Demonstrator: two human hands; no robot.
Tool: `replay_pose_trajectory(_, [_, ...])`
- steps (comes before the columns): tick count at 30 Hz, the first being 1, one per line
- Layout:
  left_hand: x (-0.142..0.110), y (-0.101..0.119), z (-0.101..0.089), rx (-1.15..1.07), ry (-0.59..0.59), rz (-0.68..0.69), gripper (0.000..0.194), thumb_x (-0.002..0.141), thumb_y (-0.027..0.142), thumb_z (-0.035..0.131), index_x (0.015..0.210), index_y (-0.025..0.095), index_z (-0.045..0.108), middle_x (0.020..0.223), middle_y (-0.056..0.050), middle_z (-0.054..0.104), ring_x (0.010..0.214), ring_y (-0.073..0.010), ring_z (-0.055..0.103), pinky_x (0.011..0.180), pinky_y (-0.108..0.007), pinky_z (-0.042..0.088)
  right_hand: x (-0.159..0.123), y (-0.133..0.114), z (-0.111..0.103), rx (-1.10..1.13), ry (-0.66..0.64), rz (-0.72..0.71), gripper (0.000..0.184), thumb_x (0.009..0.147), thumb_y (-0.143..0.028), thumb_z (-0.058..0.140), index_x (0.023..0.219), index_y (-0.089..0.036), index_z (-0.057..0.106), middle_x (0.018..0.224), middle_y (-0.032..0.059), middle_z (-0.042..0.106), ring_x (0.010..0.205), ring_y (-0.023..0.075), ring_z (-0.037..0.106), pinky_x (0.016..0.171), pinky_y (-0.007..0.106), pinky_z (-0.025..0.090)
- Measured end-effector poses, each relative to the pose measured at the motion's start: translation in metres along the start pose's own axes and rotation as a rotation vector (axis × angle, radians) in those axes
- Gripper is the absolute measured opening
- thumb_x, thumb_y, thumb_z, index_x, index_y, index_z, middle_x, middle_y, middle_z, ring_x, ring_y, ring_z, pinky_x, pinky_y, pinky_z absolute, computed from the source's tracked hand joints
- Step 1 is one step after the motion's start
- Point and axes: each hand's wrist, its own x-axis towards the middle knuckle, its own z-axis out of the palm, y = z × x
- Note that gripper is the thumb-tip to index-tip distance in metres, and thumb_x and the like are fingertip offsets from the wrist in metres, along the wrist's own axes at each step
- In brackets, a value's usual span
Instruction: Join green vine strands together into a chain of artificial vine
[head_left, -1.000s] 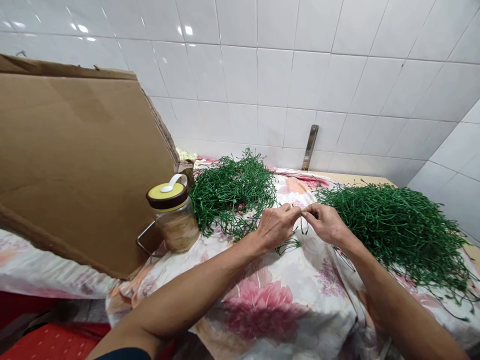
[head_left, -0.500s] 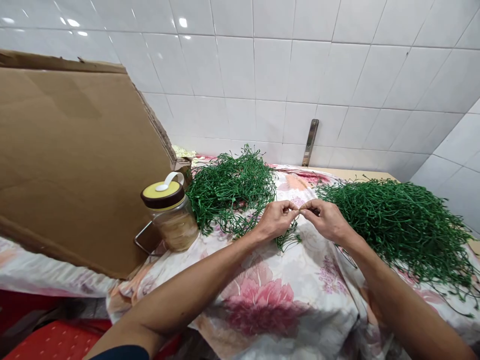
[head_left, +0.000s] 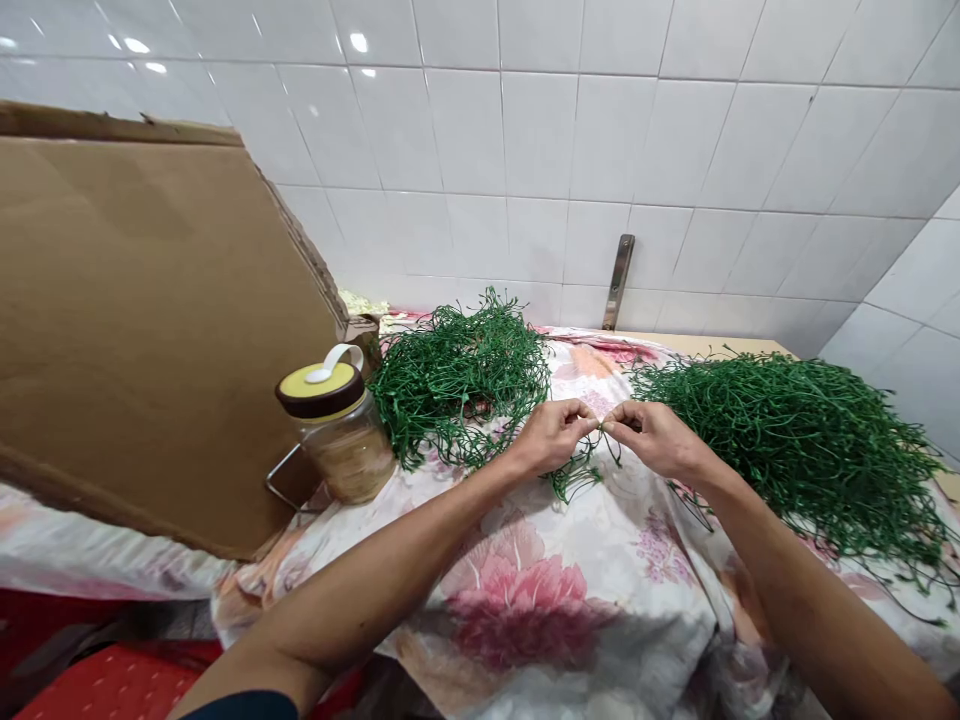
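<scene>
My left hand (head_left: 556, 434) and my right hand (head_left: 651, 436) meet fingertip to fingertip above the flowered cloth (head_left: 525, 590), both closed in a pinch. Between them is a thin green stem (head_left: 616, 452), part of it hanging below the fingertips; it looks like an artificial plant stem. Under my left hand lies a small bunch of the same stems (head_left: 574, 478). A tangled heap of green stems (head_left: 461, 365) spreads beyond my left hand. To the right of my right hand lies a larger heap (head_left: 795, 450).
A clear jar (head_left: 349, 455) with a yellow and brown lid stands at the left, in front of a large cardboard box (head_left: 150, 330). White wall tiles (head_left: 540, 130) rise behind the table, with a metal strip (head_left: 619, 283) against them. Something red (head_left: 124, 685) shows at lower left.
My hands stay pinched together at nearly the same spot. A bit of green stem now shows hanging below the fingertips. The view has shifted slightly.
</scene>
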Motion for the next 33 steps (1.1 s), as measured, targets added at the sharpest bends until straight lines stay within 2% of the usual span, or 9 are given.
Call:
replay_pose_trajectory(3, [-0.004,0.003,-0.003,0.287,0.012,0.174,0.019,0.093,0.029,0.054,0.091,0.016,0.068,0.082,-0.004,0.066,0.075,-0.0154,0.057,0.070,-0.027,0.041,-0.001,0.003,-0.003,0.102,-0.081,0.032,0.033,0.089,-0.044,0.059,0.072,-0.016,0.058,0.063,-0.0037,0.044,0.058,0.0099,0.035,0.053,0.025,0.027])
replay_pose_trajectory(5, [-0.006,0.006,-0.004,0.385,0.011,0.254,0.019,0.095,0.028,0.053,0.097,0.017,0.069,0.090,-0.006,0.069,0.081,-0.0168,0.060,0.074,-0.027,0.043,-0.002,0.004,-0.004,0.221,-0.126,0.086,0.035,0.087,-0.048,0.062,0.073,-0.017,0.056,0.061,-0.0056,0.035,0.054,0.0083,0.028,0.049,0.025,0.021])
replay_pose_trajectory(9, [-0.008,0.008,-0.004,0.459,0.005,0.280,0.024,0.098,0.030,0.051,0.106,0.019,0.071,0.093,-0.007,0.070,0.081,-0.0171,0.063,0.074,-0.027,0.044,-0.003,0.002,-0.006,0.450,-0.195,0.192,0.037,0.082,-0.052,0.068,0.080,-0.017,0.058,0.063,-0.0074,0.029,0.049,0.0061,0.018,0.045,0.025,0.012])
replay_pose_trajectory(13, [-0.009,0.008,-0.003,0.503,0.011,0.262,0.025,0.098,0.032,0.052,0.104,0.020,0.072,0.093,-0.007,0.070,0.080,-0.0170,0.063,0.074,-0.027,0.045,-0.003,0.001,-0.006,0.445,-0.159,0.179,0.038,0.081,-0.053,0.071,0.082,-0.016,0.061,0.061,-0.0074,0.033,0.049,0.0059,0.020,0.045,0.024,0.015])
replay_pose_trajectory(20, [-0.011,0.009,-0.002,0.574,0.005,0.237,0.023,0.097,0.029,0.052,0.098,0.018,0.071,0.092,-0.007,0.070,0.081,-0.0177,0.063,0.072,-0.027,0.043,-0.002,0.006,0.000,0.122,-0.090,0.018,0.030,0.089,-0.042,0.059,0.075,-0.015,0.063,0.065,-0.0028,0.049,0.060,0.0107,0.039,0.056,0.026,0.030])
replay_pose_trajectory(23, [-0.012,0.010,-0.002,0.579,-0.009,0.219,0.023,0.096,0.030,0.052,0.095,0.017,0.071,0.090,-0.007,0.070,0.078,-0.0174,0.062,0.070,-0.027,0.042,-0.003,0.006,0.002,0.050,-0.043,-0.005,0.028,0.090,-0.040,0.057,0.078,-0.016,0.064,0.068,-0.0013,0.055,0.064,0.0124,0.044,0.060,0.026,0.033])
replay_pose_trajectory(29, [-0.010,0.007,-0.003,0.422,-0.006,0.208,0.023,0.094,0.028,0.053,0.093,0.016,0.073,0.085,-0.006,0.070,0.076,-0.0160,0.060,0.071,-0.027,0.040,-0.005,0.005,-0.002,0.107,-0.003,0.037,0.026,0.087,-0.040,0.062,0.082,-0.016,0.070,0.075,0.0009,0.065,0.068,0.0139,0.053,0.064,0.026,0.039])
replay_pose_trajectory(33, [-0.008,0.009,-0.004,0.223,-0.028,0.076,0.024,0.090,0.031,0.057,0.089,0.015,0.076,0.074,-0.002,0.067,0.065,-0.0130,0.052,0.063,-0.026,0.036,-0.007,0.007,-0.010,0.154,-0.023,0.089,0.030,0.087,-0.043,0.061,0.082,-0.016,0.072,0.075,0.0022,0.070,0.061,0.0130,0.054,0.058,0.026,0.039])
